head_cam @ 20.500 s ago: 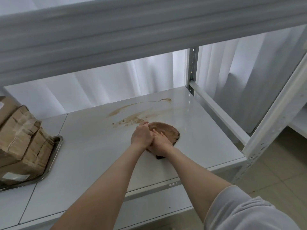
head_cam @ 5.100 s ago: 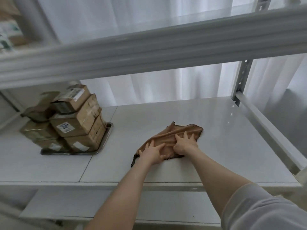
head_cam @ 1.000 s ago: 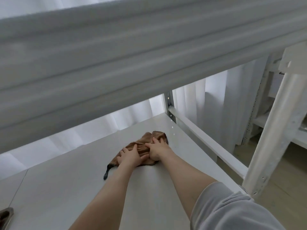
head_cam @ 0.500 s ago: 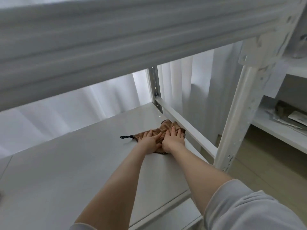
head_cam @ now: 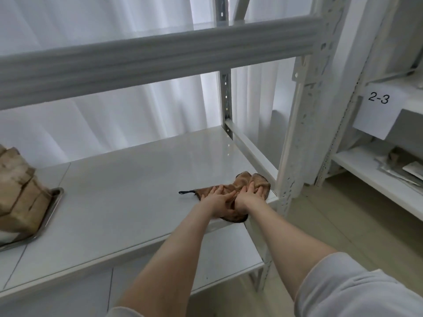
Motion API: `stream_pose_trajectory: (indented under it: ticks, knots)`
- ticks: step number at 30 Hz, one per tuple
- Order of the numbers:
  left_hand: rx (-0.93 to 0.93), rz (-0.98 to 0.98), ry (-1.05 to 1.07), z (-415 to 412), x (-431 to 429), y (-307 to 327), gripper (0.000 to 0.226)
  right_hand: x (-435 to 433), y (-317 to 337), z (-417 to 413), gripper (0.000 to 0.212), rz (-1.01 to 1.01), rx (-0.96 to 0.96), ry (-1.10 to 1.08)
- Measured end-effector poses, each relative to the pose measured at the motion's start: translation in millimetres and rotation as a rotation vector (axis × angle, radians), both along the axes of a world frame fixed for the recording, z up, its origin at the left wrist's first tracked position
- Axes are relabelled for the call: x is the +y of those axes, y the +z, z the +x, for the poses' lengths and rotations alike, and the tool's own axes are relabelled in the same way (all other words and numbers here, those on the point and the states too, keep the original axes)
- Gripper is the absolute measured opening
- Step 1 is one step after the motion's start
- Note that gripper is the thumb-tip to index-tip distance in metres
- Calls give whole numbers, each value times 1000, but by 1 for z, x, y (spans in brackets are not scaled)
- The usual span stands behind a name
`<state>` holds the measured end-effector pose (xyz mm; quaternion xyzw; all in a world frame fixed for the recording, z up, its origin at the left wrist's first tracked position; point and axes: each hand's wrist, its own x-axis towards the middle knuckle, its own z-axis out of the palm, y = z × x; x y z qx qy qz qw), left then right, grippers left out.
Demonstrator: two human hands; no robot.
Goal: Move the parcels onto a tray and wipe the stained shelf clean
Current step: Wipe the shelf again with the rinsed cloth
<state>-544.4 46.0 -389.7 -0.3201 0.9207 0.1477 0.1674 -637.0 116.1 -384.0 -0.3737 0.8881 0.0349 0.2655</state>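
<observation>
A person leans over the white shelf (head_cam: pixel 137 191), both hands on a brown cloth (head_cam: pixel 262 183) at the board's 4 o'clock corner, beside the upright post. The left hand (head_cam: pixel 216 200) and right hand (head_cam: pixel 249 197) press side by side, fingers spread flat, pinching nothing. The cloth looks soft, light and limp, likely to bunch yet slide easily on the glossy board; flat palms over its middle seem the surest hold. At 9 o'clock, cardboard parcels (head_cam: pixel 18 197) sit stacked on a metal tray (head_cam: pixel 53 208).
</observation>
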Motion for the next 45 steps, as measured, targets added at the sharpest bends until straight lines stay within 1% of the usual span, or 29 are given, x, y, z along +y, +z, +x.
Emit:
stream_pose_trajectory:
  ticks: [4,7,10,12,15,22,27,30,33,36,38,39,42,43,45]
  knots:
    - [-7,-25,30,38,8,-1,90,13,22,31,88,85,-37,125]
    - [24,-44,103,72,9,-3,92,9,22,61,91,112,-25,195]
    - [34,-66,178,111,-3,-9,90,-8,13,98,77,69,-40,245]
    - [16,-70,230,143,-16,-12,84,-21,11,127,74,38,-46,297]
    - [3,-82,322,201,-32,-13,80,-43,9,178,77,7,-32,409]
    - [-3,-92,524,334,-59,-6,79,-91,6,302,77,-39,-36,623]
    - [-19,-129,626,404,-69,-2,77,-120,1,376,79,-55,-26,722]
    - [-38,-142,673,441,-77,-3,80,-133,0,414,79,-70,-24,771]
    - [-45,-170,704,459,-79,-3,79,-138,-4,436,79,-110,-37,804]
    - [-52,-187,730,454,-80,-3,70,-138,-7,436,76,-151,-42,818]
    - [-123,-203,716,444,-82,1,77,-135,-6,427,72,-169,-43,837]
    - [-138,-206,702,437,-83,3,76,-133,-4,421,71,-173,-36,844]
    - [-168,-211,639,412,-76,10,54,-123,-1,398,59,-197,-12,804]
    - [-162,-208,617,402,-73,12,50,-120,0,390,53,-214,-7,772]
    - [-150,-194,570,380,-67,12,54,-112,2,368,45,-243,-4,691]
